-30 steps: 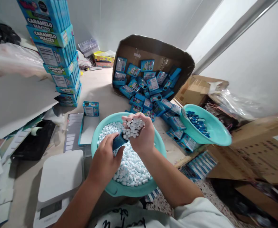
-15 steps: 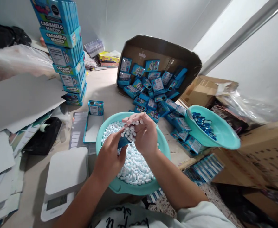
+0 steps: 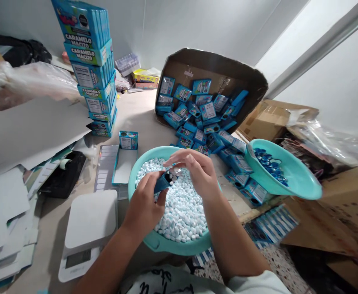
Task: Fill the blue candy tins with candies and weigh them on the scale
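Observation:
A teal basin (image 3: pixel 154 241) in front of me is heaped with small white and pale blue candies (image 3: pixel 181 212). My left hand (image 3: pixel 145 204) holds a small blue box (image 3: pixel 162 184) by its side, open end up, just above the candies. My right hand (image 3: pixel 197 169) hovers over the box mouth with fingers curled, a few candies under its fingertips.
A white scale (image 3: pixel 87 228) stands left of the basin. A tall stack of blue "Caramelo Macizo" boxes (image 3: pixel 94 73) rises at the back left. A tipped cardboard carton (image 3: pixel 215 81) spills several blue boxes. A second teal basin (image 3: pixel 292 175) with dark blue caps sits at the right.
My right hand has emptied most of its handful of candies toward the blue box and lowered, its fingers closing in. The camera has shifted a little, so the scene slid right.

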`<state>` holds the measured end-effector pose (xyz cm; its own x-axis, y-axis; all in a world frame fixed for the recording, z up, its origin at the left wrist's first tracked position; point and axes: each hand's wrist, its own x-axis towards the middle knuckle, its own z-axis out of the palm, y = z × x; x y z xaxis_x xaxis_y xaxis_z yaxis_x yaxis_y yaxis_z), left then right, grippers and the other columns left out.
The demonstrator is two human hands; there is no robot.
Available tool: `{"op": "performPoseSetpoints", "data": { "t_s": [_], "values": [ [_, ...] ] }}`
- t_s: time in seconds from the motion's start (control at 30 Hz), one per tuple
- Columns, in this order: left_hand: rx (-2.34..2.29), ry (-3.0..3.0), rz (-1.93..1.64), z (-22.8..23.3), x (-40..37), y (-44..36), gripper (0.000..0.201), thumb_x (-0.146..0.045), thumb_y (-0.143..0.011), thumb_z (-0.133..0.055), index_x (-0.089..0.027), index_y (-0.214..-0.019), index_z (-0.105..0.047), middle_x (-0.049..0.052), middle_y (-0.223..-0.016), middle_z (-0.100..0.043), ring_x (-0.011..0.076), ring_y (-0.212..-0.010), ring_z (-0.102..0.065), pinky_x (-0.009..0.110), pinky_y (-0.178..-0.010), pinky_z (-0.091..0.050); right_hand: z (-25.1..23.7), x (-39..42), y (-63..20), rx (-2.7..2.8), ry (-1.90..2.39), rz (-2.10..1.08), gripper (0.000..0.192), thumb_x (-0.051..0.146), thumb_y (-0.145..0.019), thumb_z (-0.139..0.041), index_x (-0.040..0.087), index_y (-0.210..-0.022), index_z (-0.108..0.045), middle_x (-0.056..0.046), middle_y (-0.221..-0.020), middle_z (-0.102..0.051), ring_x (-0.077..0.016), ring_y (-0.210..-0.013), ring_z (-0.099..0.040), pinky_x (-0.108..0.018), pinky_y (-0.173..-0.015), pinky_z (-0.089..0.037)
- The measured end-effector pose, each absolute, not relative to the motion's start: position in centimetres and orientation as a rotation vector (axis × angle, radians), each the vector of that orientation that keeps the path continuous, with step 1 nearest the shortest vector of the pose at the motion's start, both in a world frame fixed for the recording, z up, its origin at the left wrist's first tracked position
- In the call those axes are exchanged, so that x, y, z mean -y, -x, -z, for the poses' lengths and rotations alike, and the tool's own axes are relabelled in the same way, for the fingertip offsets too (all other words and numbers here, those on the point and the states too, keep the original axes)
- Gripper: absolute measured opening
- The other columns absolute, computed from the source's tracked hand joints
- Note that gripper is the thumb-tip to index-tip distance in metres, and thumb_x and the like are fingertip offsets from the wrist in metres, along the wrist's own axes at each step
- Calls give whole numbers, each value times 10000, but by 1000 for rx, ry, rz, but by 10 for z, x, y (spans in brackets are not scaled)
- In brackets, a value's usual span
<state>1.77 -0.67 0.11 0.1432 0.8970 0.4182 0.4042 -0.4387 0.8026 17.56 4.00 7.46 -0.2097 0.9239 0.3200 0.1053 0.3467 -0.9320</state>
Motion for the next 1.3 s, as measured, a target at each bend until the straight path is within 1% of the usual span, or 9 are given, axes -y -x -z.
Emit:
{"op": "performPoseSetpoints", "data": {
  "t_s": [0.1, 0.2, 0.33, 0.47, 0.67, 0.77, 1.03, 1.17, 1.3],
  "values": [
    [-1232, -1875, -1270, -2, 7, -17, 341, -208, -975, -562, -232, -1314, -535, 82, -1242, -645, 218, -1179, -634, 346, -1013, -540, -78, -44, -186, 1710, 1163, -823, 420, 587, -942, -598, 187, -884, -713, -59, -859, -712, -171, -770, -664, -281, -682, -564],
    [-1271, -1831, -1290, -2, 7, -17, 350, -199, -961, -581, -252, -1305, -541, 70, -1237, -643, 212, -1178, -638, 339, -1015, -541, -81, -48, -196, 1905, 1283, -653, 296, 451, -958, -604, 189, -890, -725, -58, -877, -718, -157, -802, -662, -248, -690, -541],
    [-1300, -1822, -1282, 0, 7, -18, 391, -146, -930, -593, -261, -1301, -545, 67, -1236, -644, 216, -1189, -636, 341, -1019, -541, -80, -51, -202, 2118, 1314, -648, 196, 324, -930, -622, 193, -856, -748, -58, -887, -712, -148, -774, -663, -247, -655, -513],
    [-1315, -1835, -1254, -1, 8, -19, 395, -140, -929, -586, -269, -1302, -552, 64, -1234, -644, 219, -1183, -634, 345, -1002, -554, -80, -45, -200, 2151, 1394, -557, 172, 282, -925, -637, 193, -850, -763, -58, -846, -698, -160, -768, -648, -277, -677, -508],
    [-1279, -1866, -1245, -1, 7, -17, 345, -211, -972, -563, -260, -1313, -539, 73, -1240, -635, 209, -1174, -637, 317, -949, -572, -87, -36, -189, 2136, 1300, -765, 171, 272, -932, -644, 186, -832, -753, -46, -831, -693, -131, -733, -648, -240, -650, -508],
    [-1299, -1872, -1278, 0, 6, -17, 340, -218, -977, -564, -255, -1314, -539, 76, -1235, -639, 208, -1177, -638, 329, -988, -556, -86, -36, -186, 2069, 1257, -859, 159, 275, -919, -658, 187, -832, -758, -44, -843, -691, -124, -733, -655, -226, -644, -517],
    [-1299, -1818, -1292, -1, 6, -17, 324, -278, -1000, -567, -244, -1321, -540, 83, -1236, -649, 203, -1175, -641, 316, -975, -553, -79, -39, -186, 1957, 1133, -1022, 121, 291, -890, -682, 191, -865, -745, -56, -875, -724, -149, -780, -680, -259, -699, -562],
    [-1283, -1812, -1295, -3, 6, -17, 336, -263, -995, -571, -244, -1329, -540, 80, -1245, -649, 197, -1176, -640, 303, -968, -550, -78, -40, -185, 1914, 1087, -997, 84, 274, -866, -713, 197, -888, -738, -62, -927, -723, -159, -840, -688, -268, -741, -588],
    [-1277, -1816, -1281, -3, 5, -17, 334, -255, -990, -570, -251, -1323, -546, 72, -1245, -654, 204, -1186, -637, 333, -1019, -532, -79, -40, -186, 1964, 1075, -900, 104, 269, -912, -663, 197, -880, -731, -69, -947, -727, -157, -850, -690, -272, -762, -590]
  ]
}}
